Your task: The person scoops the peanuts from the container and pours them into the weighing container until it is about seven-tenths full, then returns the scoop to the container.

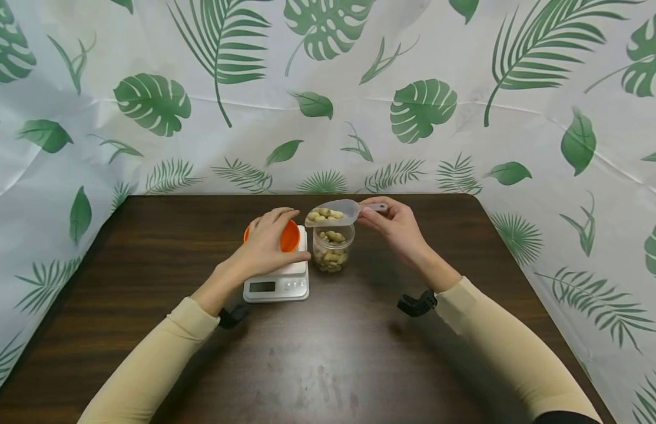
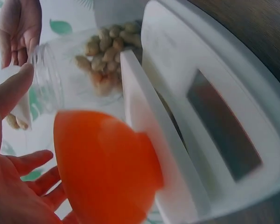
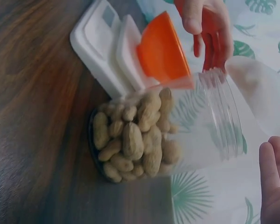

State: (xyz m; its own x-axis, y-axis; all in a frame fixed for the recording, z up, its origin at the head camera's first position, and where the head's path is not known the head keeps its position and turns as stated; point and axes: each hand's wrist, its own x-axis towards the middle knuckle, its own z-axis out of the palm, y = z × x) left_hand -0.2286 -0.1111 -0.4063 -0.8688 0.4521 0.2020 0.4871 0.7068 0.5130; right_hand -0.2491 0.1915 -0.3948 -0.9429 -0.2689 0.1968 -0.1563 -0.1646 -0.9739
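My right hand [image 1: 394, 229] pinches the handle of a translucent plastic scoop [image 1: 349, 209], which carries several peanuts in the shell [image 1: 325, 215]. The scoop is above the mouth of a clear jar [image 1: 351, 237]. Peanuts [image 3: 133, 140] fill the lower part of that jar, as the right wrist view shows. My left hand [image 1: 261, 244] hovers over an orange bowl [image 2: 102, 163] with fingers spread and thumb apart, holding nothing. The bowl sits on the platform of a white kitchen scale [image 1: 277, 290]. In the head view my left hand hides part of the bowl, and its inside cannot be made out.
Jar and scale stand side by side, close together, on a dark wooden table [image 1: 338, 359]. Behind the table's far edge hangs a white sheet [image 1: 360, 159] with green leaf prints. Black straps [image 1: 417, 303] are on both wrists.
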